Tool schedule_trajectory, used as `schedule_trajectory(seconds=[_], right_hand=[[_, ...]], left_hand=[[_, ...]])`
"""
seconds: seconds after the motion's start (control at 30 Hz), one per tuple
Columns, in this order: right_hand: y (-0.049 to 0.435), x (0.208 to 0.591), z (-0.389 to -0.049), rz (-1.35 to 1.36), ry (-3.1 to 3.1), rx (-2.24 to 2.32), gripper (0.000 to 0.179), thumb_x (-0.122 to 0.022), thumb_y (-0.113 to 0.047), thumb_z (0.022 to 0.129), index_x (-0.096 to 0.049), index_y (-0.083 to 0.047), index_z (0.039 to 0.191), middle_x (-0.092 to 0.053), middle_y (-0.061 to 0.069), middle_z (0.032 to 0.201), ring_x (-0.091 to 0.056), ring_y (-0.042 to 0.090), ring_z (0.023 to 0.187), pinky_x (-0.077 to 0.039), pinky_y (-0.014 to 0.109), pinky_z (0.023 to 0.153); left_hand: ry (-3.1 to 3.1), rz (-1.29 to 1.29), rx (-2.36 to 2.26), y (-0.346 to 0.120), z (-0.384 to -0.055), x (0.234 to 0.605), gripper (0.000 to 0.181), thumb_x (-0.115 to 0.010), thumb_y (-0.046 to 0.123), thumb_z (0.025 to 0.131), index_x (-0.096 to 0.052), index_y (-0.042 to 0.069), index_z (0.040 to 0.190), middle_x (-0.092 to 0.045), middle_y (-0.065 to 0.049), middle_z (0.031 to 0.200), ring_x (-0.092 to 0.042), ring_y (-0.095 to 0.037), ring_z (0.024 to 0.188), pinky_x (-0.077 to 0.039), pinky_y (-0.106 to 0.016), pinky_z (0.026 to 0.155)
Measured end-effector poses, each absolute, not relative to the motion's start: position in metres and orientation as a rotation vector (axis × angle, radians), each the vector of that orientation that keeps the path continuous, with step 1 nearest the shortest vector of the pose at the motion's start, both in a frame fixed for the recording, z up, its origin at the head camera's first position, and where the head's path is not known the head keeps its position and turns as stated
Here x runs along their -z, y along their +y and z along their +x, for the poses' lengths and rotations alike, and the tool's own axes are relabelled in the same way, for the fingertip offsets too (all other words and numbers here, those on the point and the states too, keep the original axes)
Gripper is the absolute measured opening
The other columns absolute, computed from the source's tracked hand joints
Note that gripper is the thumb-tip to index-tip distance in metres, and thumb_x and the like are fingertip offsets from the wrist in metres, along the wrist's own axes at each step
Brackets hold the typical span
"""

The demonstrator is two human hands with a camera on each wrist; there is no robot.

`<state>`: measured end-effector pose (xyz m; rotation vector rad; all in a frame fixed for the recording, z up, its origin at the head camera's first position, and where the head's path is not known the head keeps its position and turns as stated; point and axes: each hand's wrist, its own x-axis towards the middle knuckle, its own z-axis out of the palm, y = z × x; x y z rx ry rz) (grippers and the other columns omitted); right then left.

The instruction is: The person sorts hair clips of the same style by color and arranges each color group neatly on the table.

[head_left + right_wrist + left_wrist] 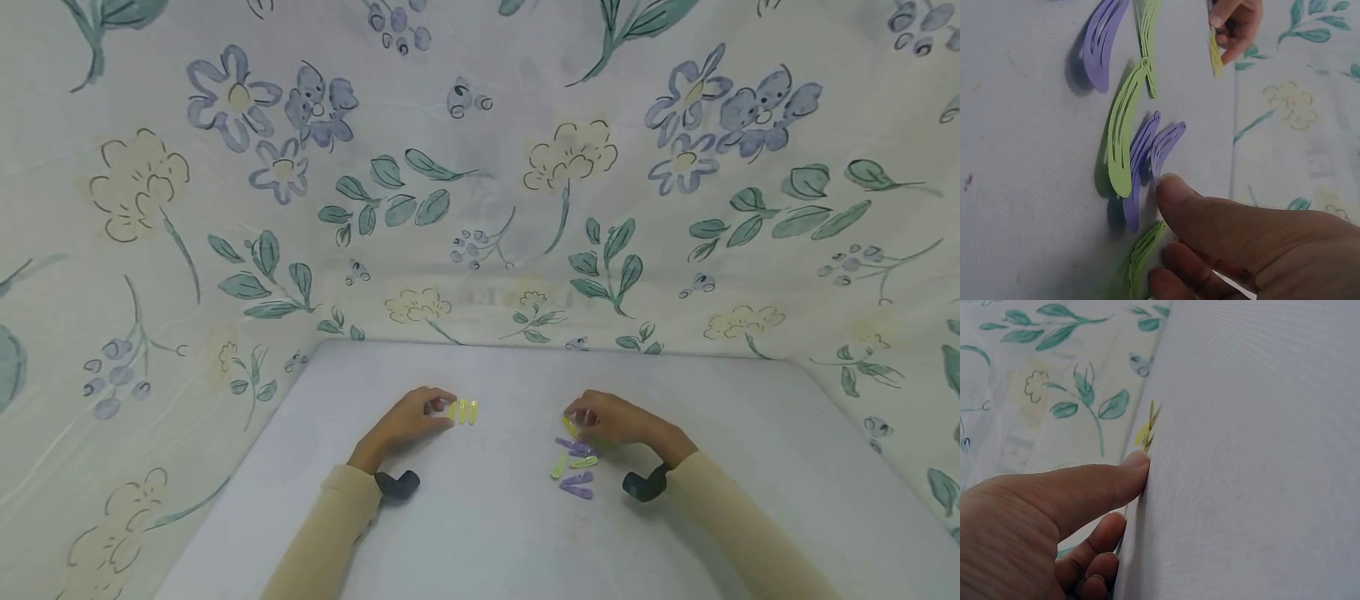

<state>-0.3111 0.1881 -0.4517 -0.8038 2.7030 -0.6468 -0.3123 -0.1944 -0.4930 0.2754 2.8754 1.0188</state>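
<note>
My left hand (420, 414) is at the left of a short row of yellow snap hair clips (462, 412). Its thumb and a finger close on the ends of the leftmost clip, the yellow clip (1215, 55) seen beside that hand in the right wrist view. To the right, my right hand (611, 417) has curled fingers and holds a yellow-green hair clip (569, 426) between thumb and fingertip. Purple hair clips (1166, 147) lie just beside the right thumb, partly under a light green clip (1120, 134).
Nearer the body lie more clips: two light green ones (558, 467) and a purple pair (577, 485). All rest on a white table (495, 533). A flower-patterned cloth (495, 208) rises behind its far edge. Dark wrist mounts (645, 483) sit below both wrists.
</note>
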Motion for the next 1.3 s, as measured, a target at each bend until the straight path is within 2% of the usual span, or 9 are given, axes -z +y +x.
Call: schedule_trajectory(seconds=[0.57,0.9,1.13,1.3], right_hand=[[0.189,0.455,-0.315,-0.822,2.689,0.658,0.036,-0.079,-0.016,0.085,-0.069,-0.013,0.119,-0.06,-0.004,0.098,-0.057,0.012,0.089,-0.052,0.024,0.077],[0.186,0.455,-0.317,-0.767,2.691,0.659,0.035,-0.08,-0.02,0.084,-0.068,-0.013,0.115,-0.06,-0.005,0.099,-0.058,0.012,0.091,-0.055,0.027,0.081],[0.185,0.448,-0.321,-0.797,2.712,0.781,0.034,-0.078,-0.022,0.087,-0.066,-0.008,0.115,-0.068,-0.001,0.101,-0.066,0.012,0.093,-0.057,0.031,0.084],[0.18,0.446,-0.322,-0.807,2.718,0.861,0.036,-0.079,-0.021,0.086,-0.065,-0.008,0.117,-0.069,0.0,0.102,-0.067,0.013,0.094,-0.058,0.03,0.084]], left_hand=[[2.877,0.296,-1.022,-0.194,-0.312,0.493,0.041,-0.077,0.027,0.086,-0.067,0.023,0.125,-0.06,0.004,0.102,-0.053,-0.015,0.092,-0.047,-0.035,0.082],[2.878,0.271,-1.024,-0.192,-0.311,0.492,0.042,-0.078,0.026,0.086,-0.067,0.022,0.126,-0.06,0.003,0.102,-0.053,-0.016,0.091,-0.048,-0.035,0.082],[2.879,0.271,-1.018,-0.194,-0.312,0.493,0.041,-0.077,0.026,0.086,-0.067,0.023,0.126,-0.06,0.004,0.102,-0.053,-0.016,0.091,-0.047,-0.035,0.082],[2.872,0.265,-1.021,-0.195,-0.313,0.494,0.041,-0.077,0.026,0.086,-0.067,0.023,0.126,-0.061,0.003,0.103,-0.054,-0.016,0.092,-0.048,-0.036,0.083]])
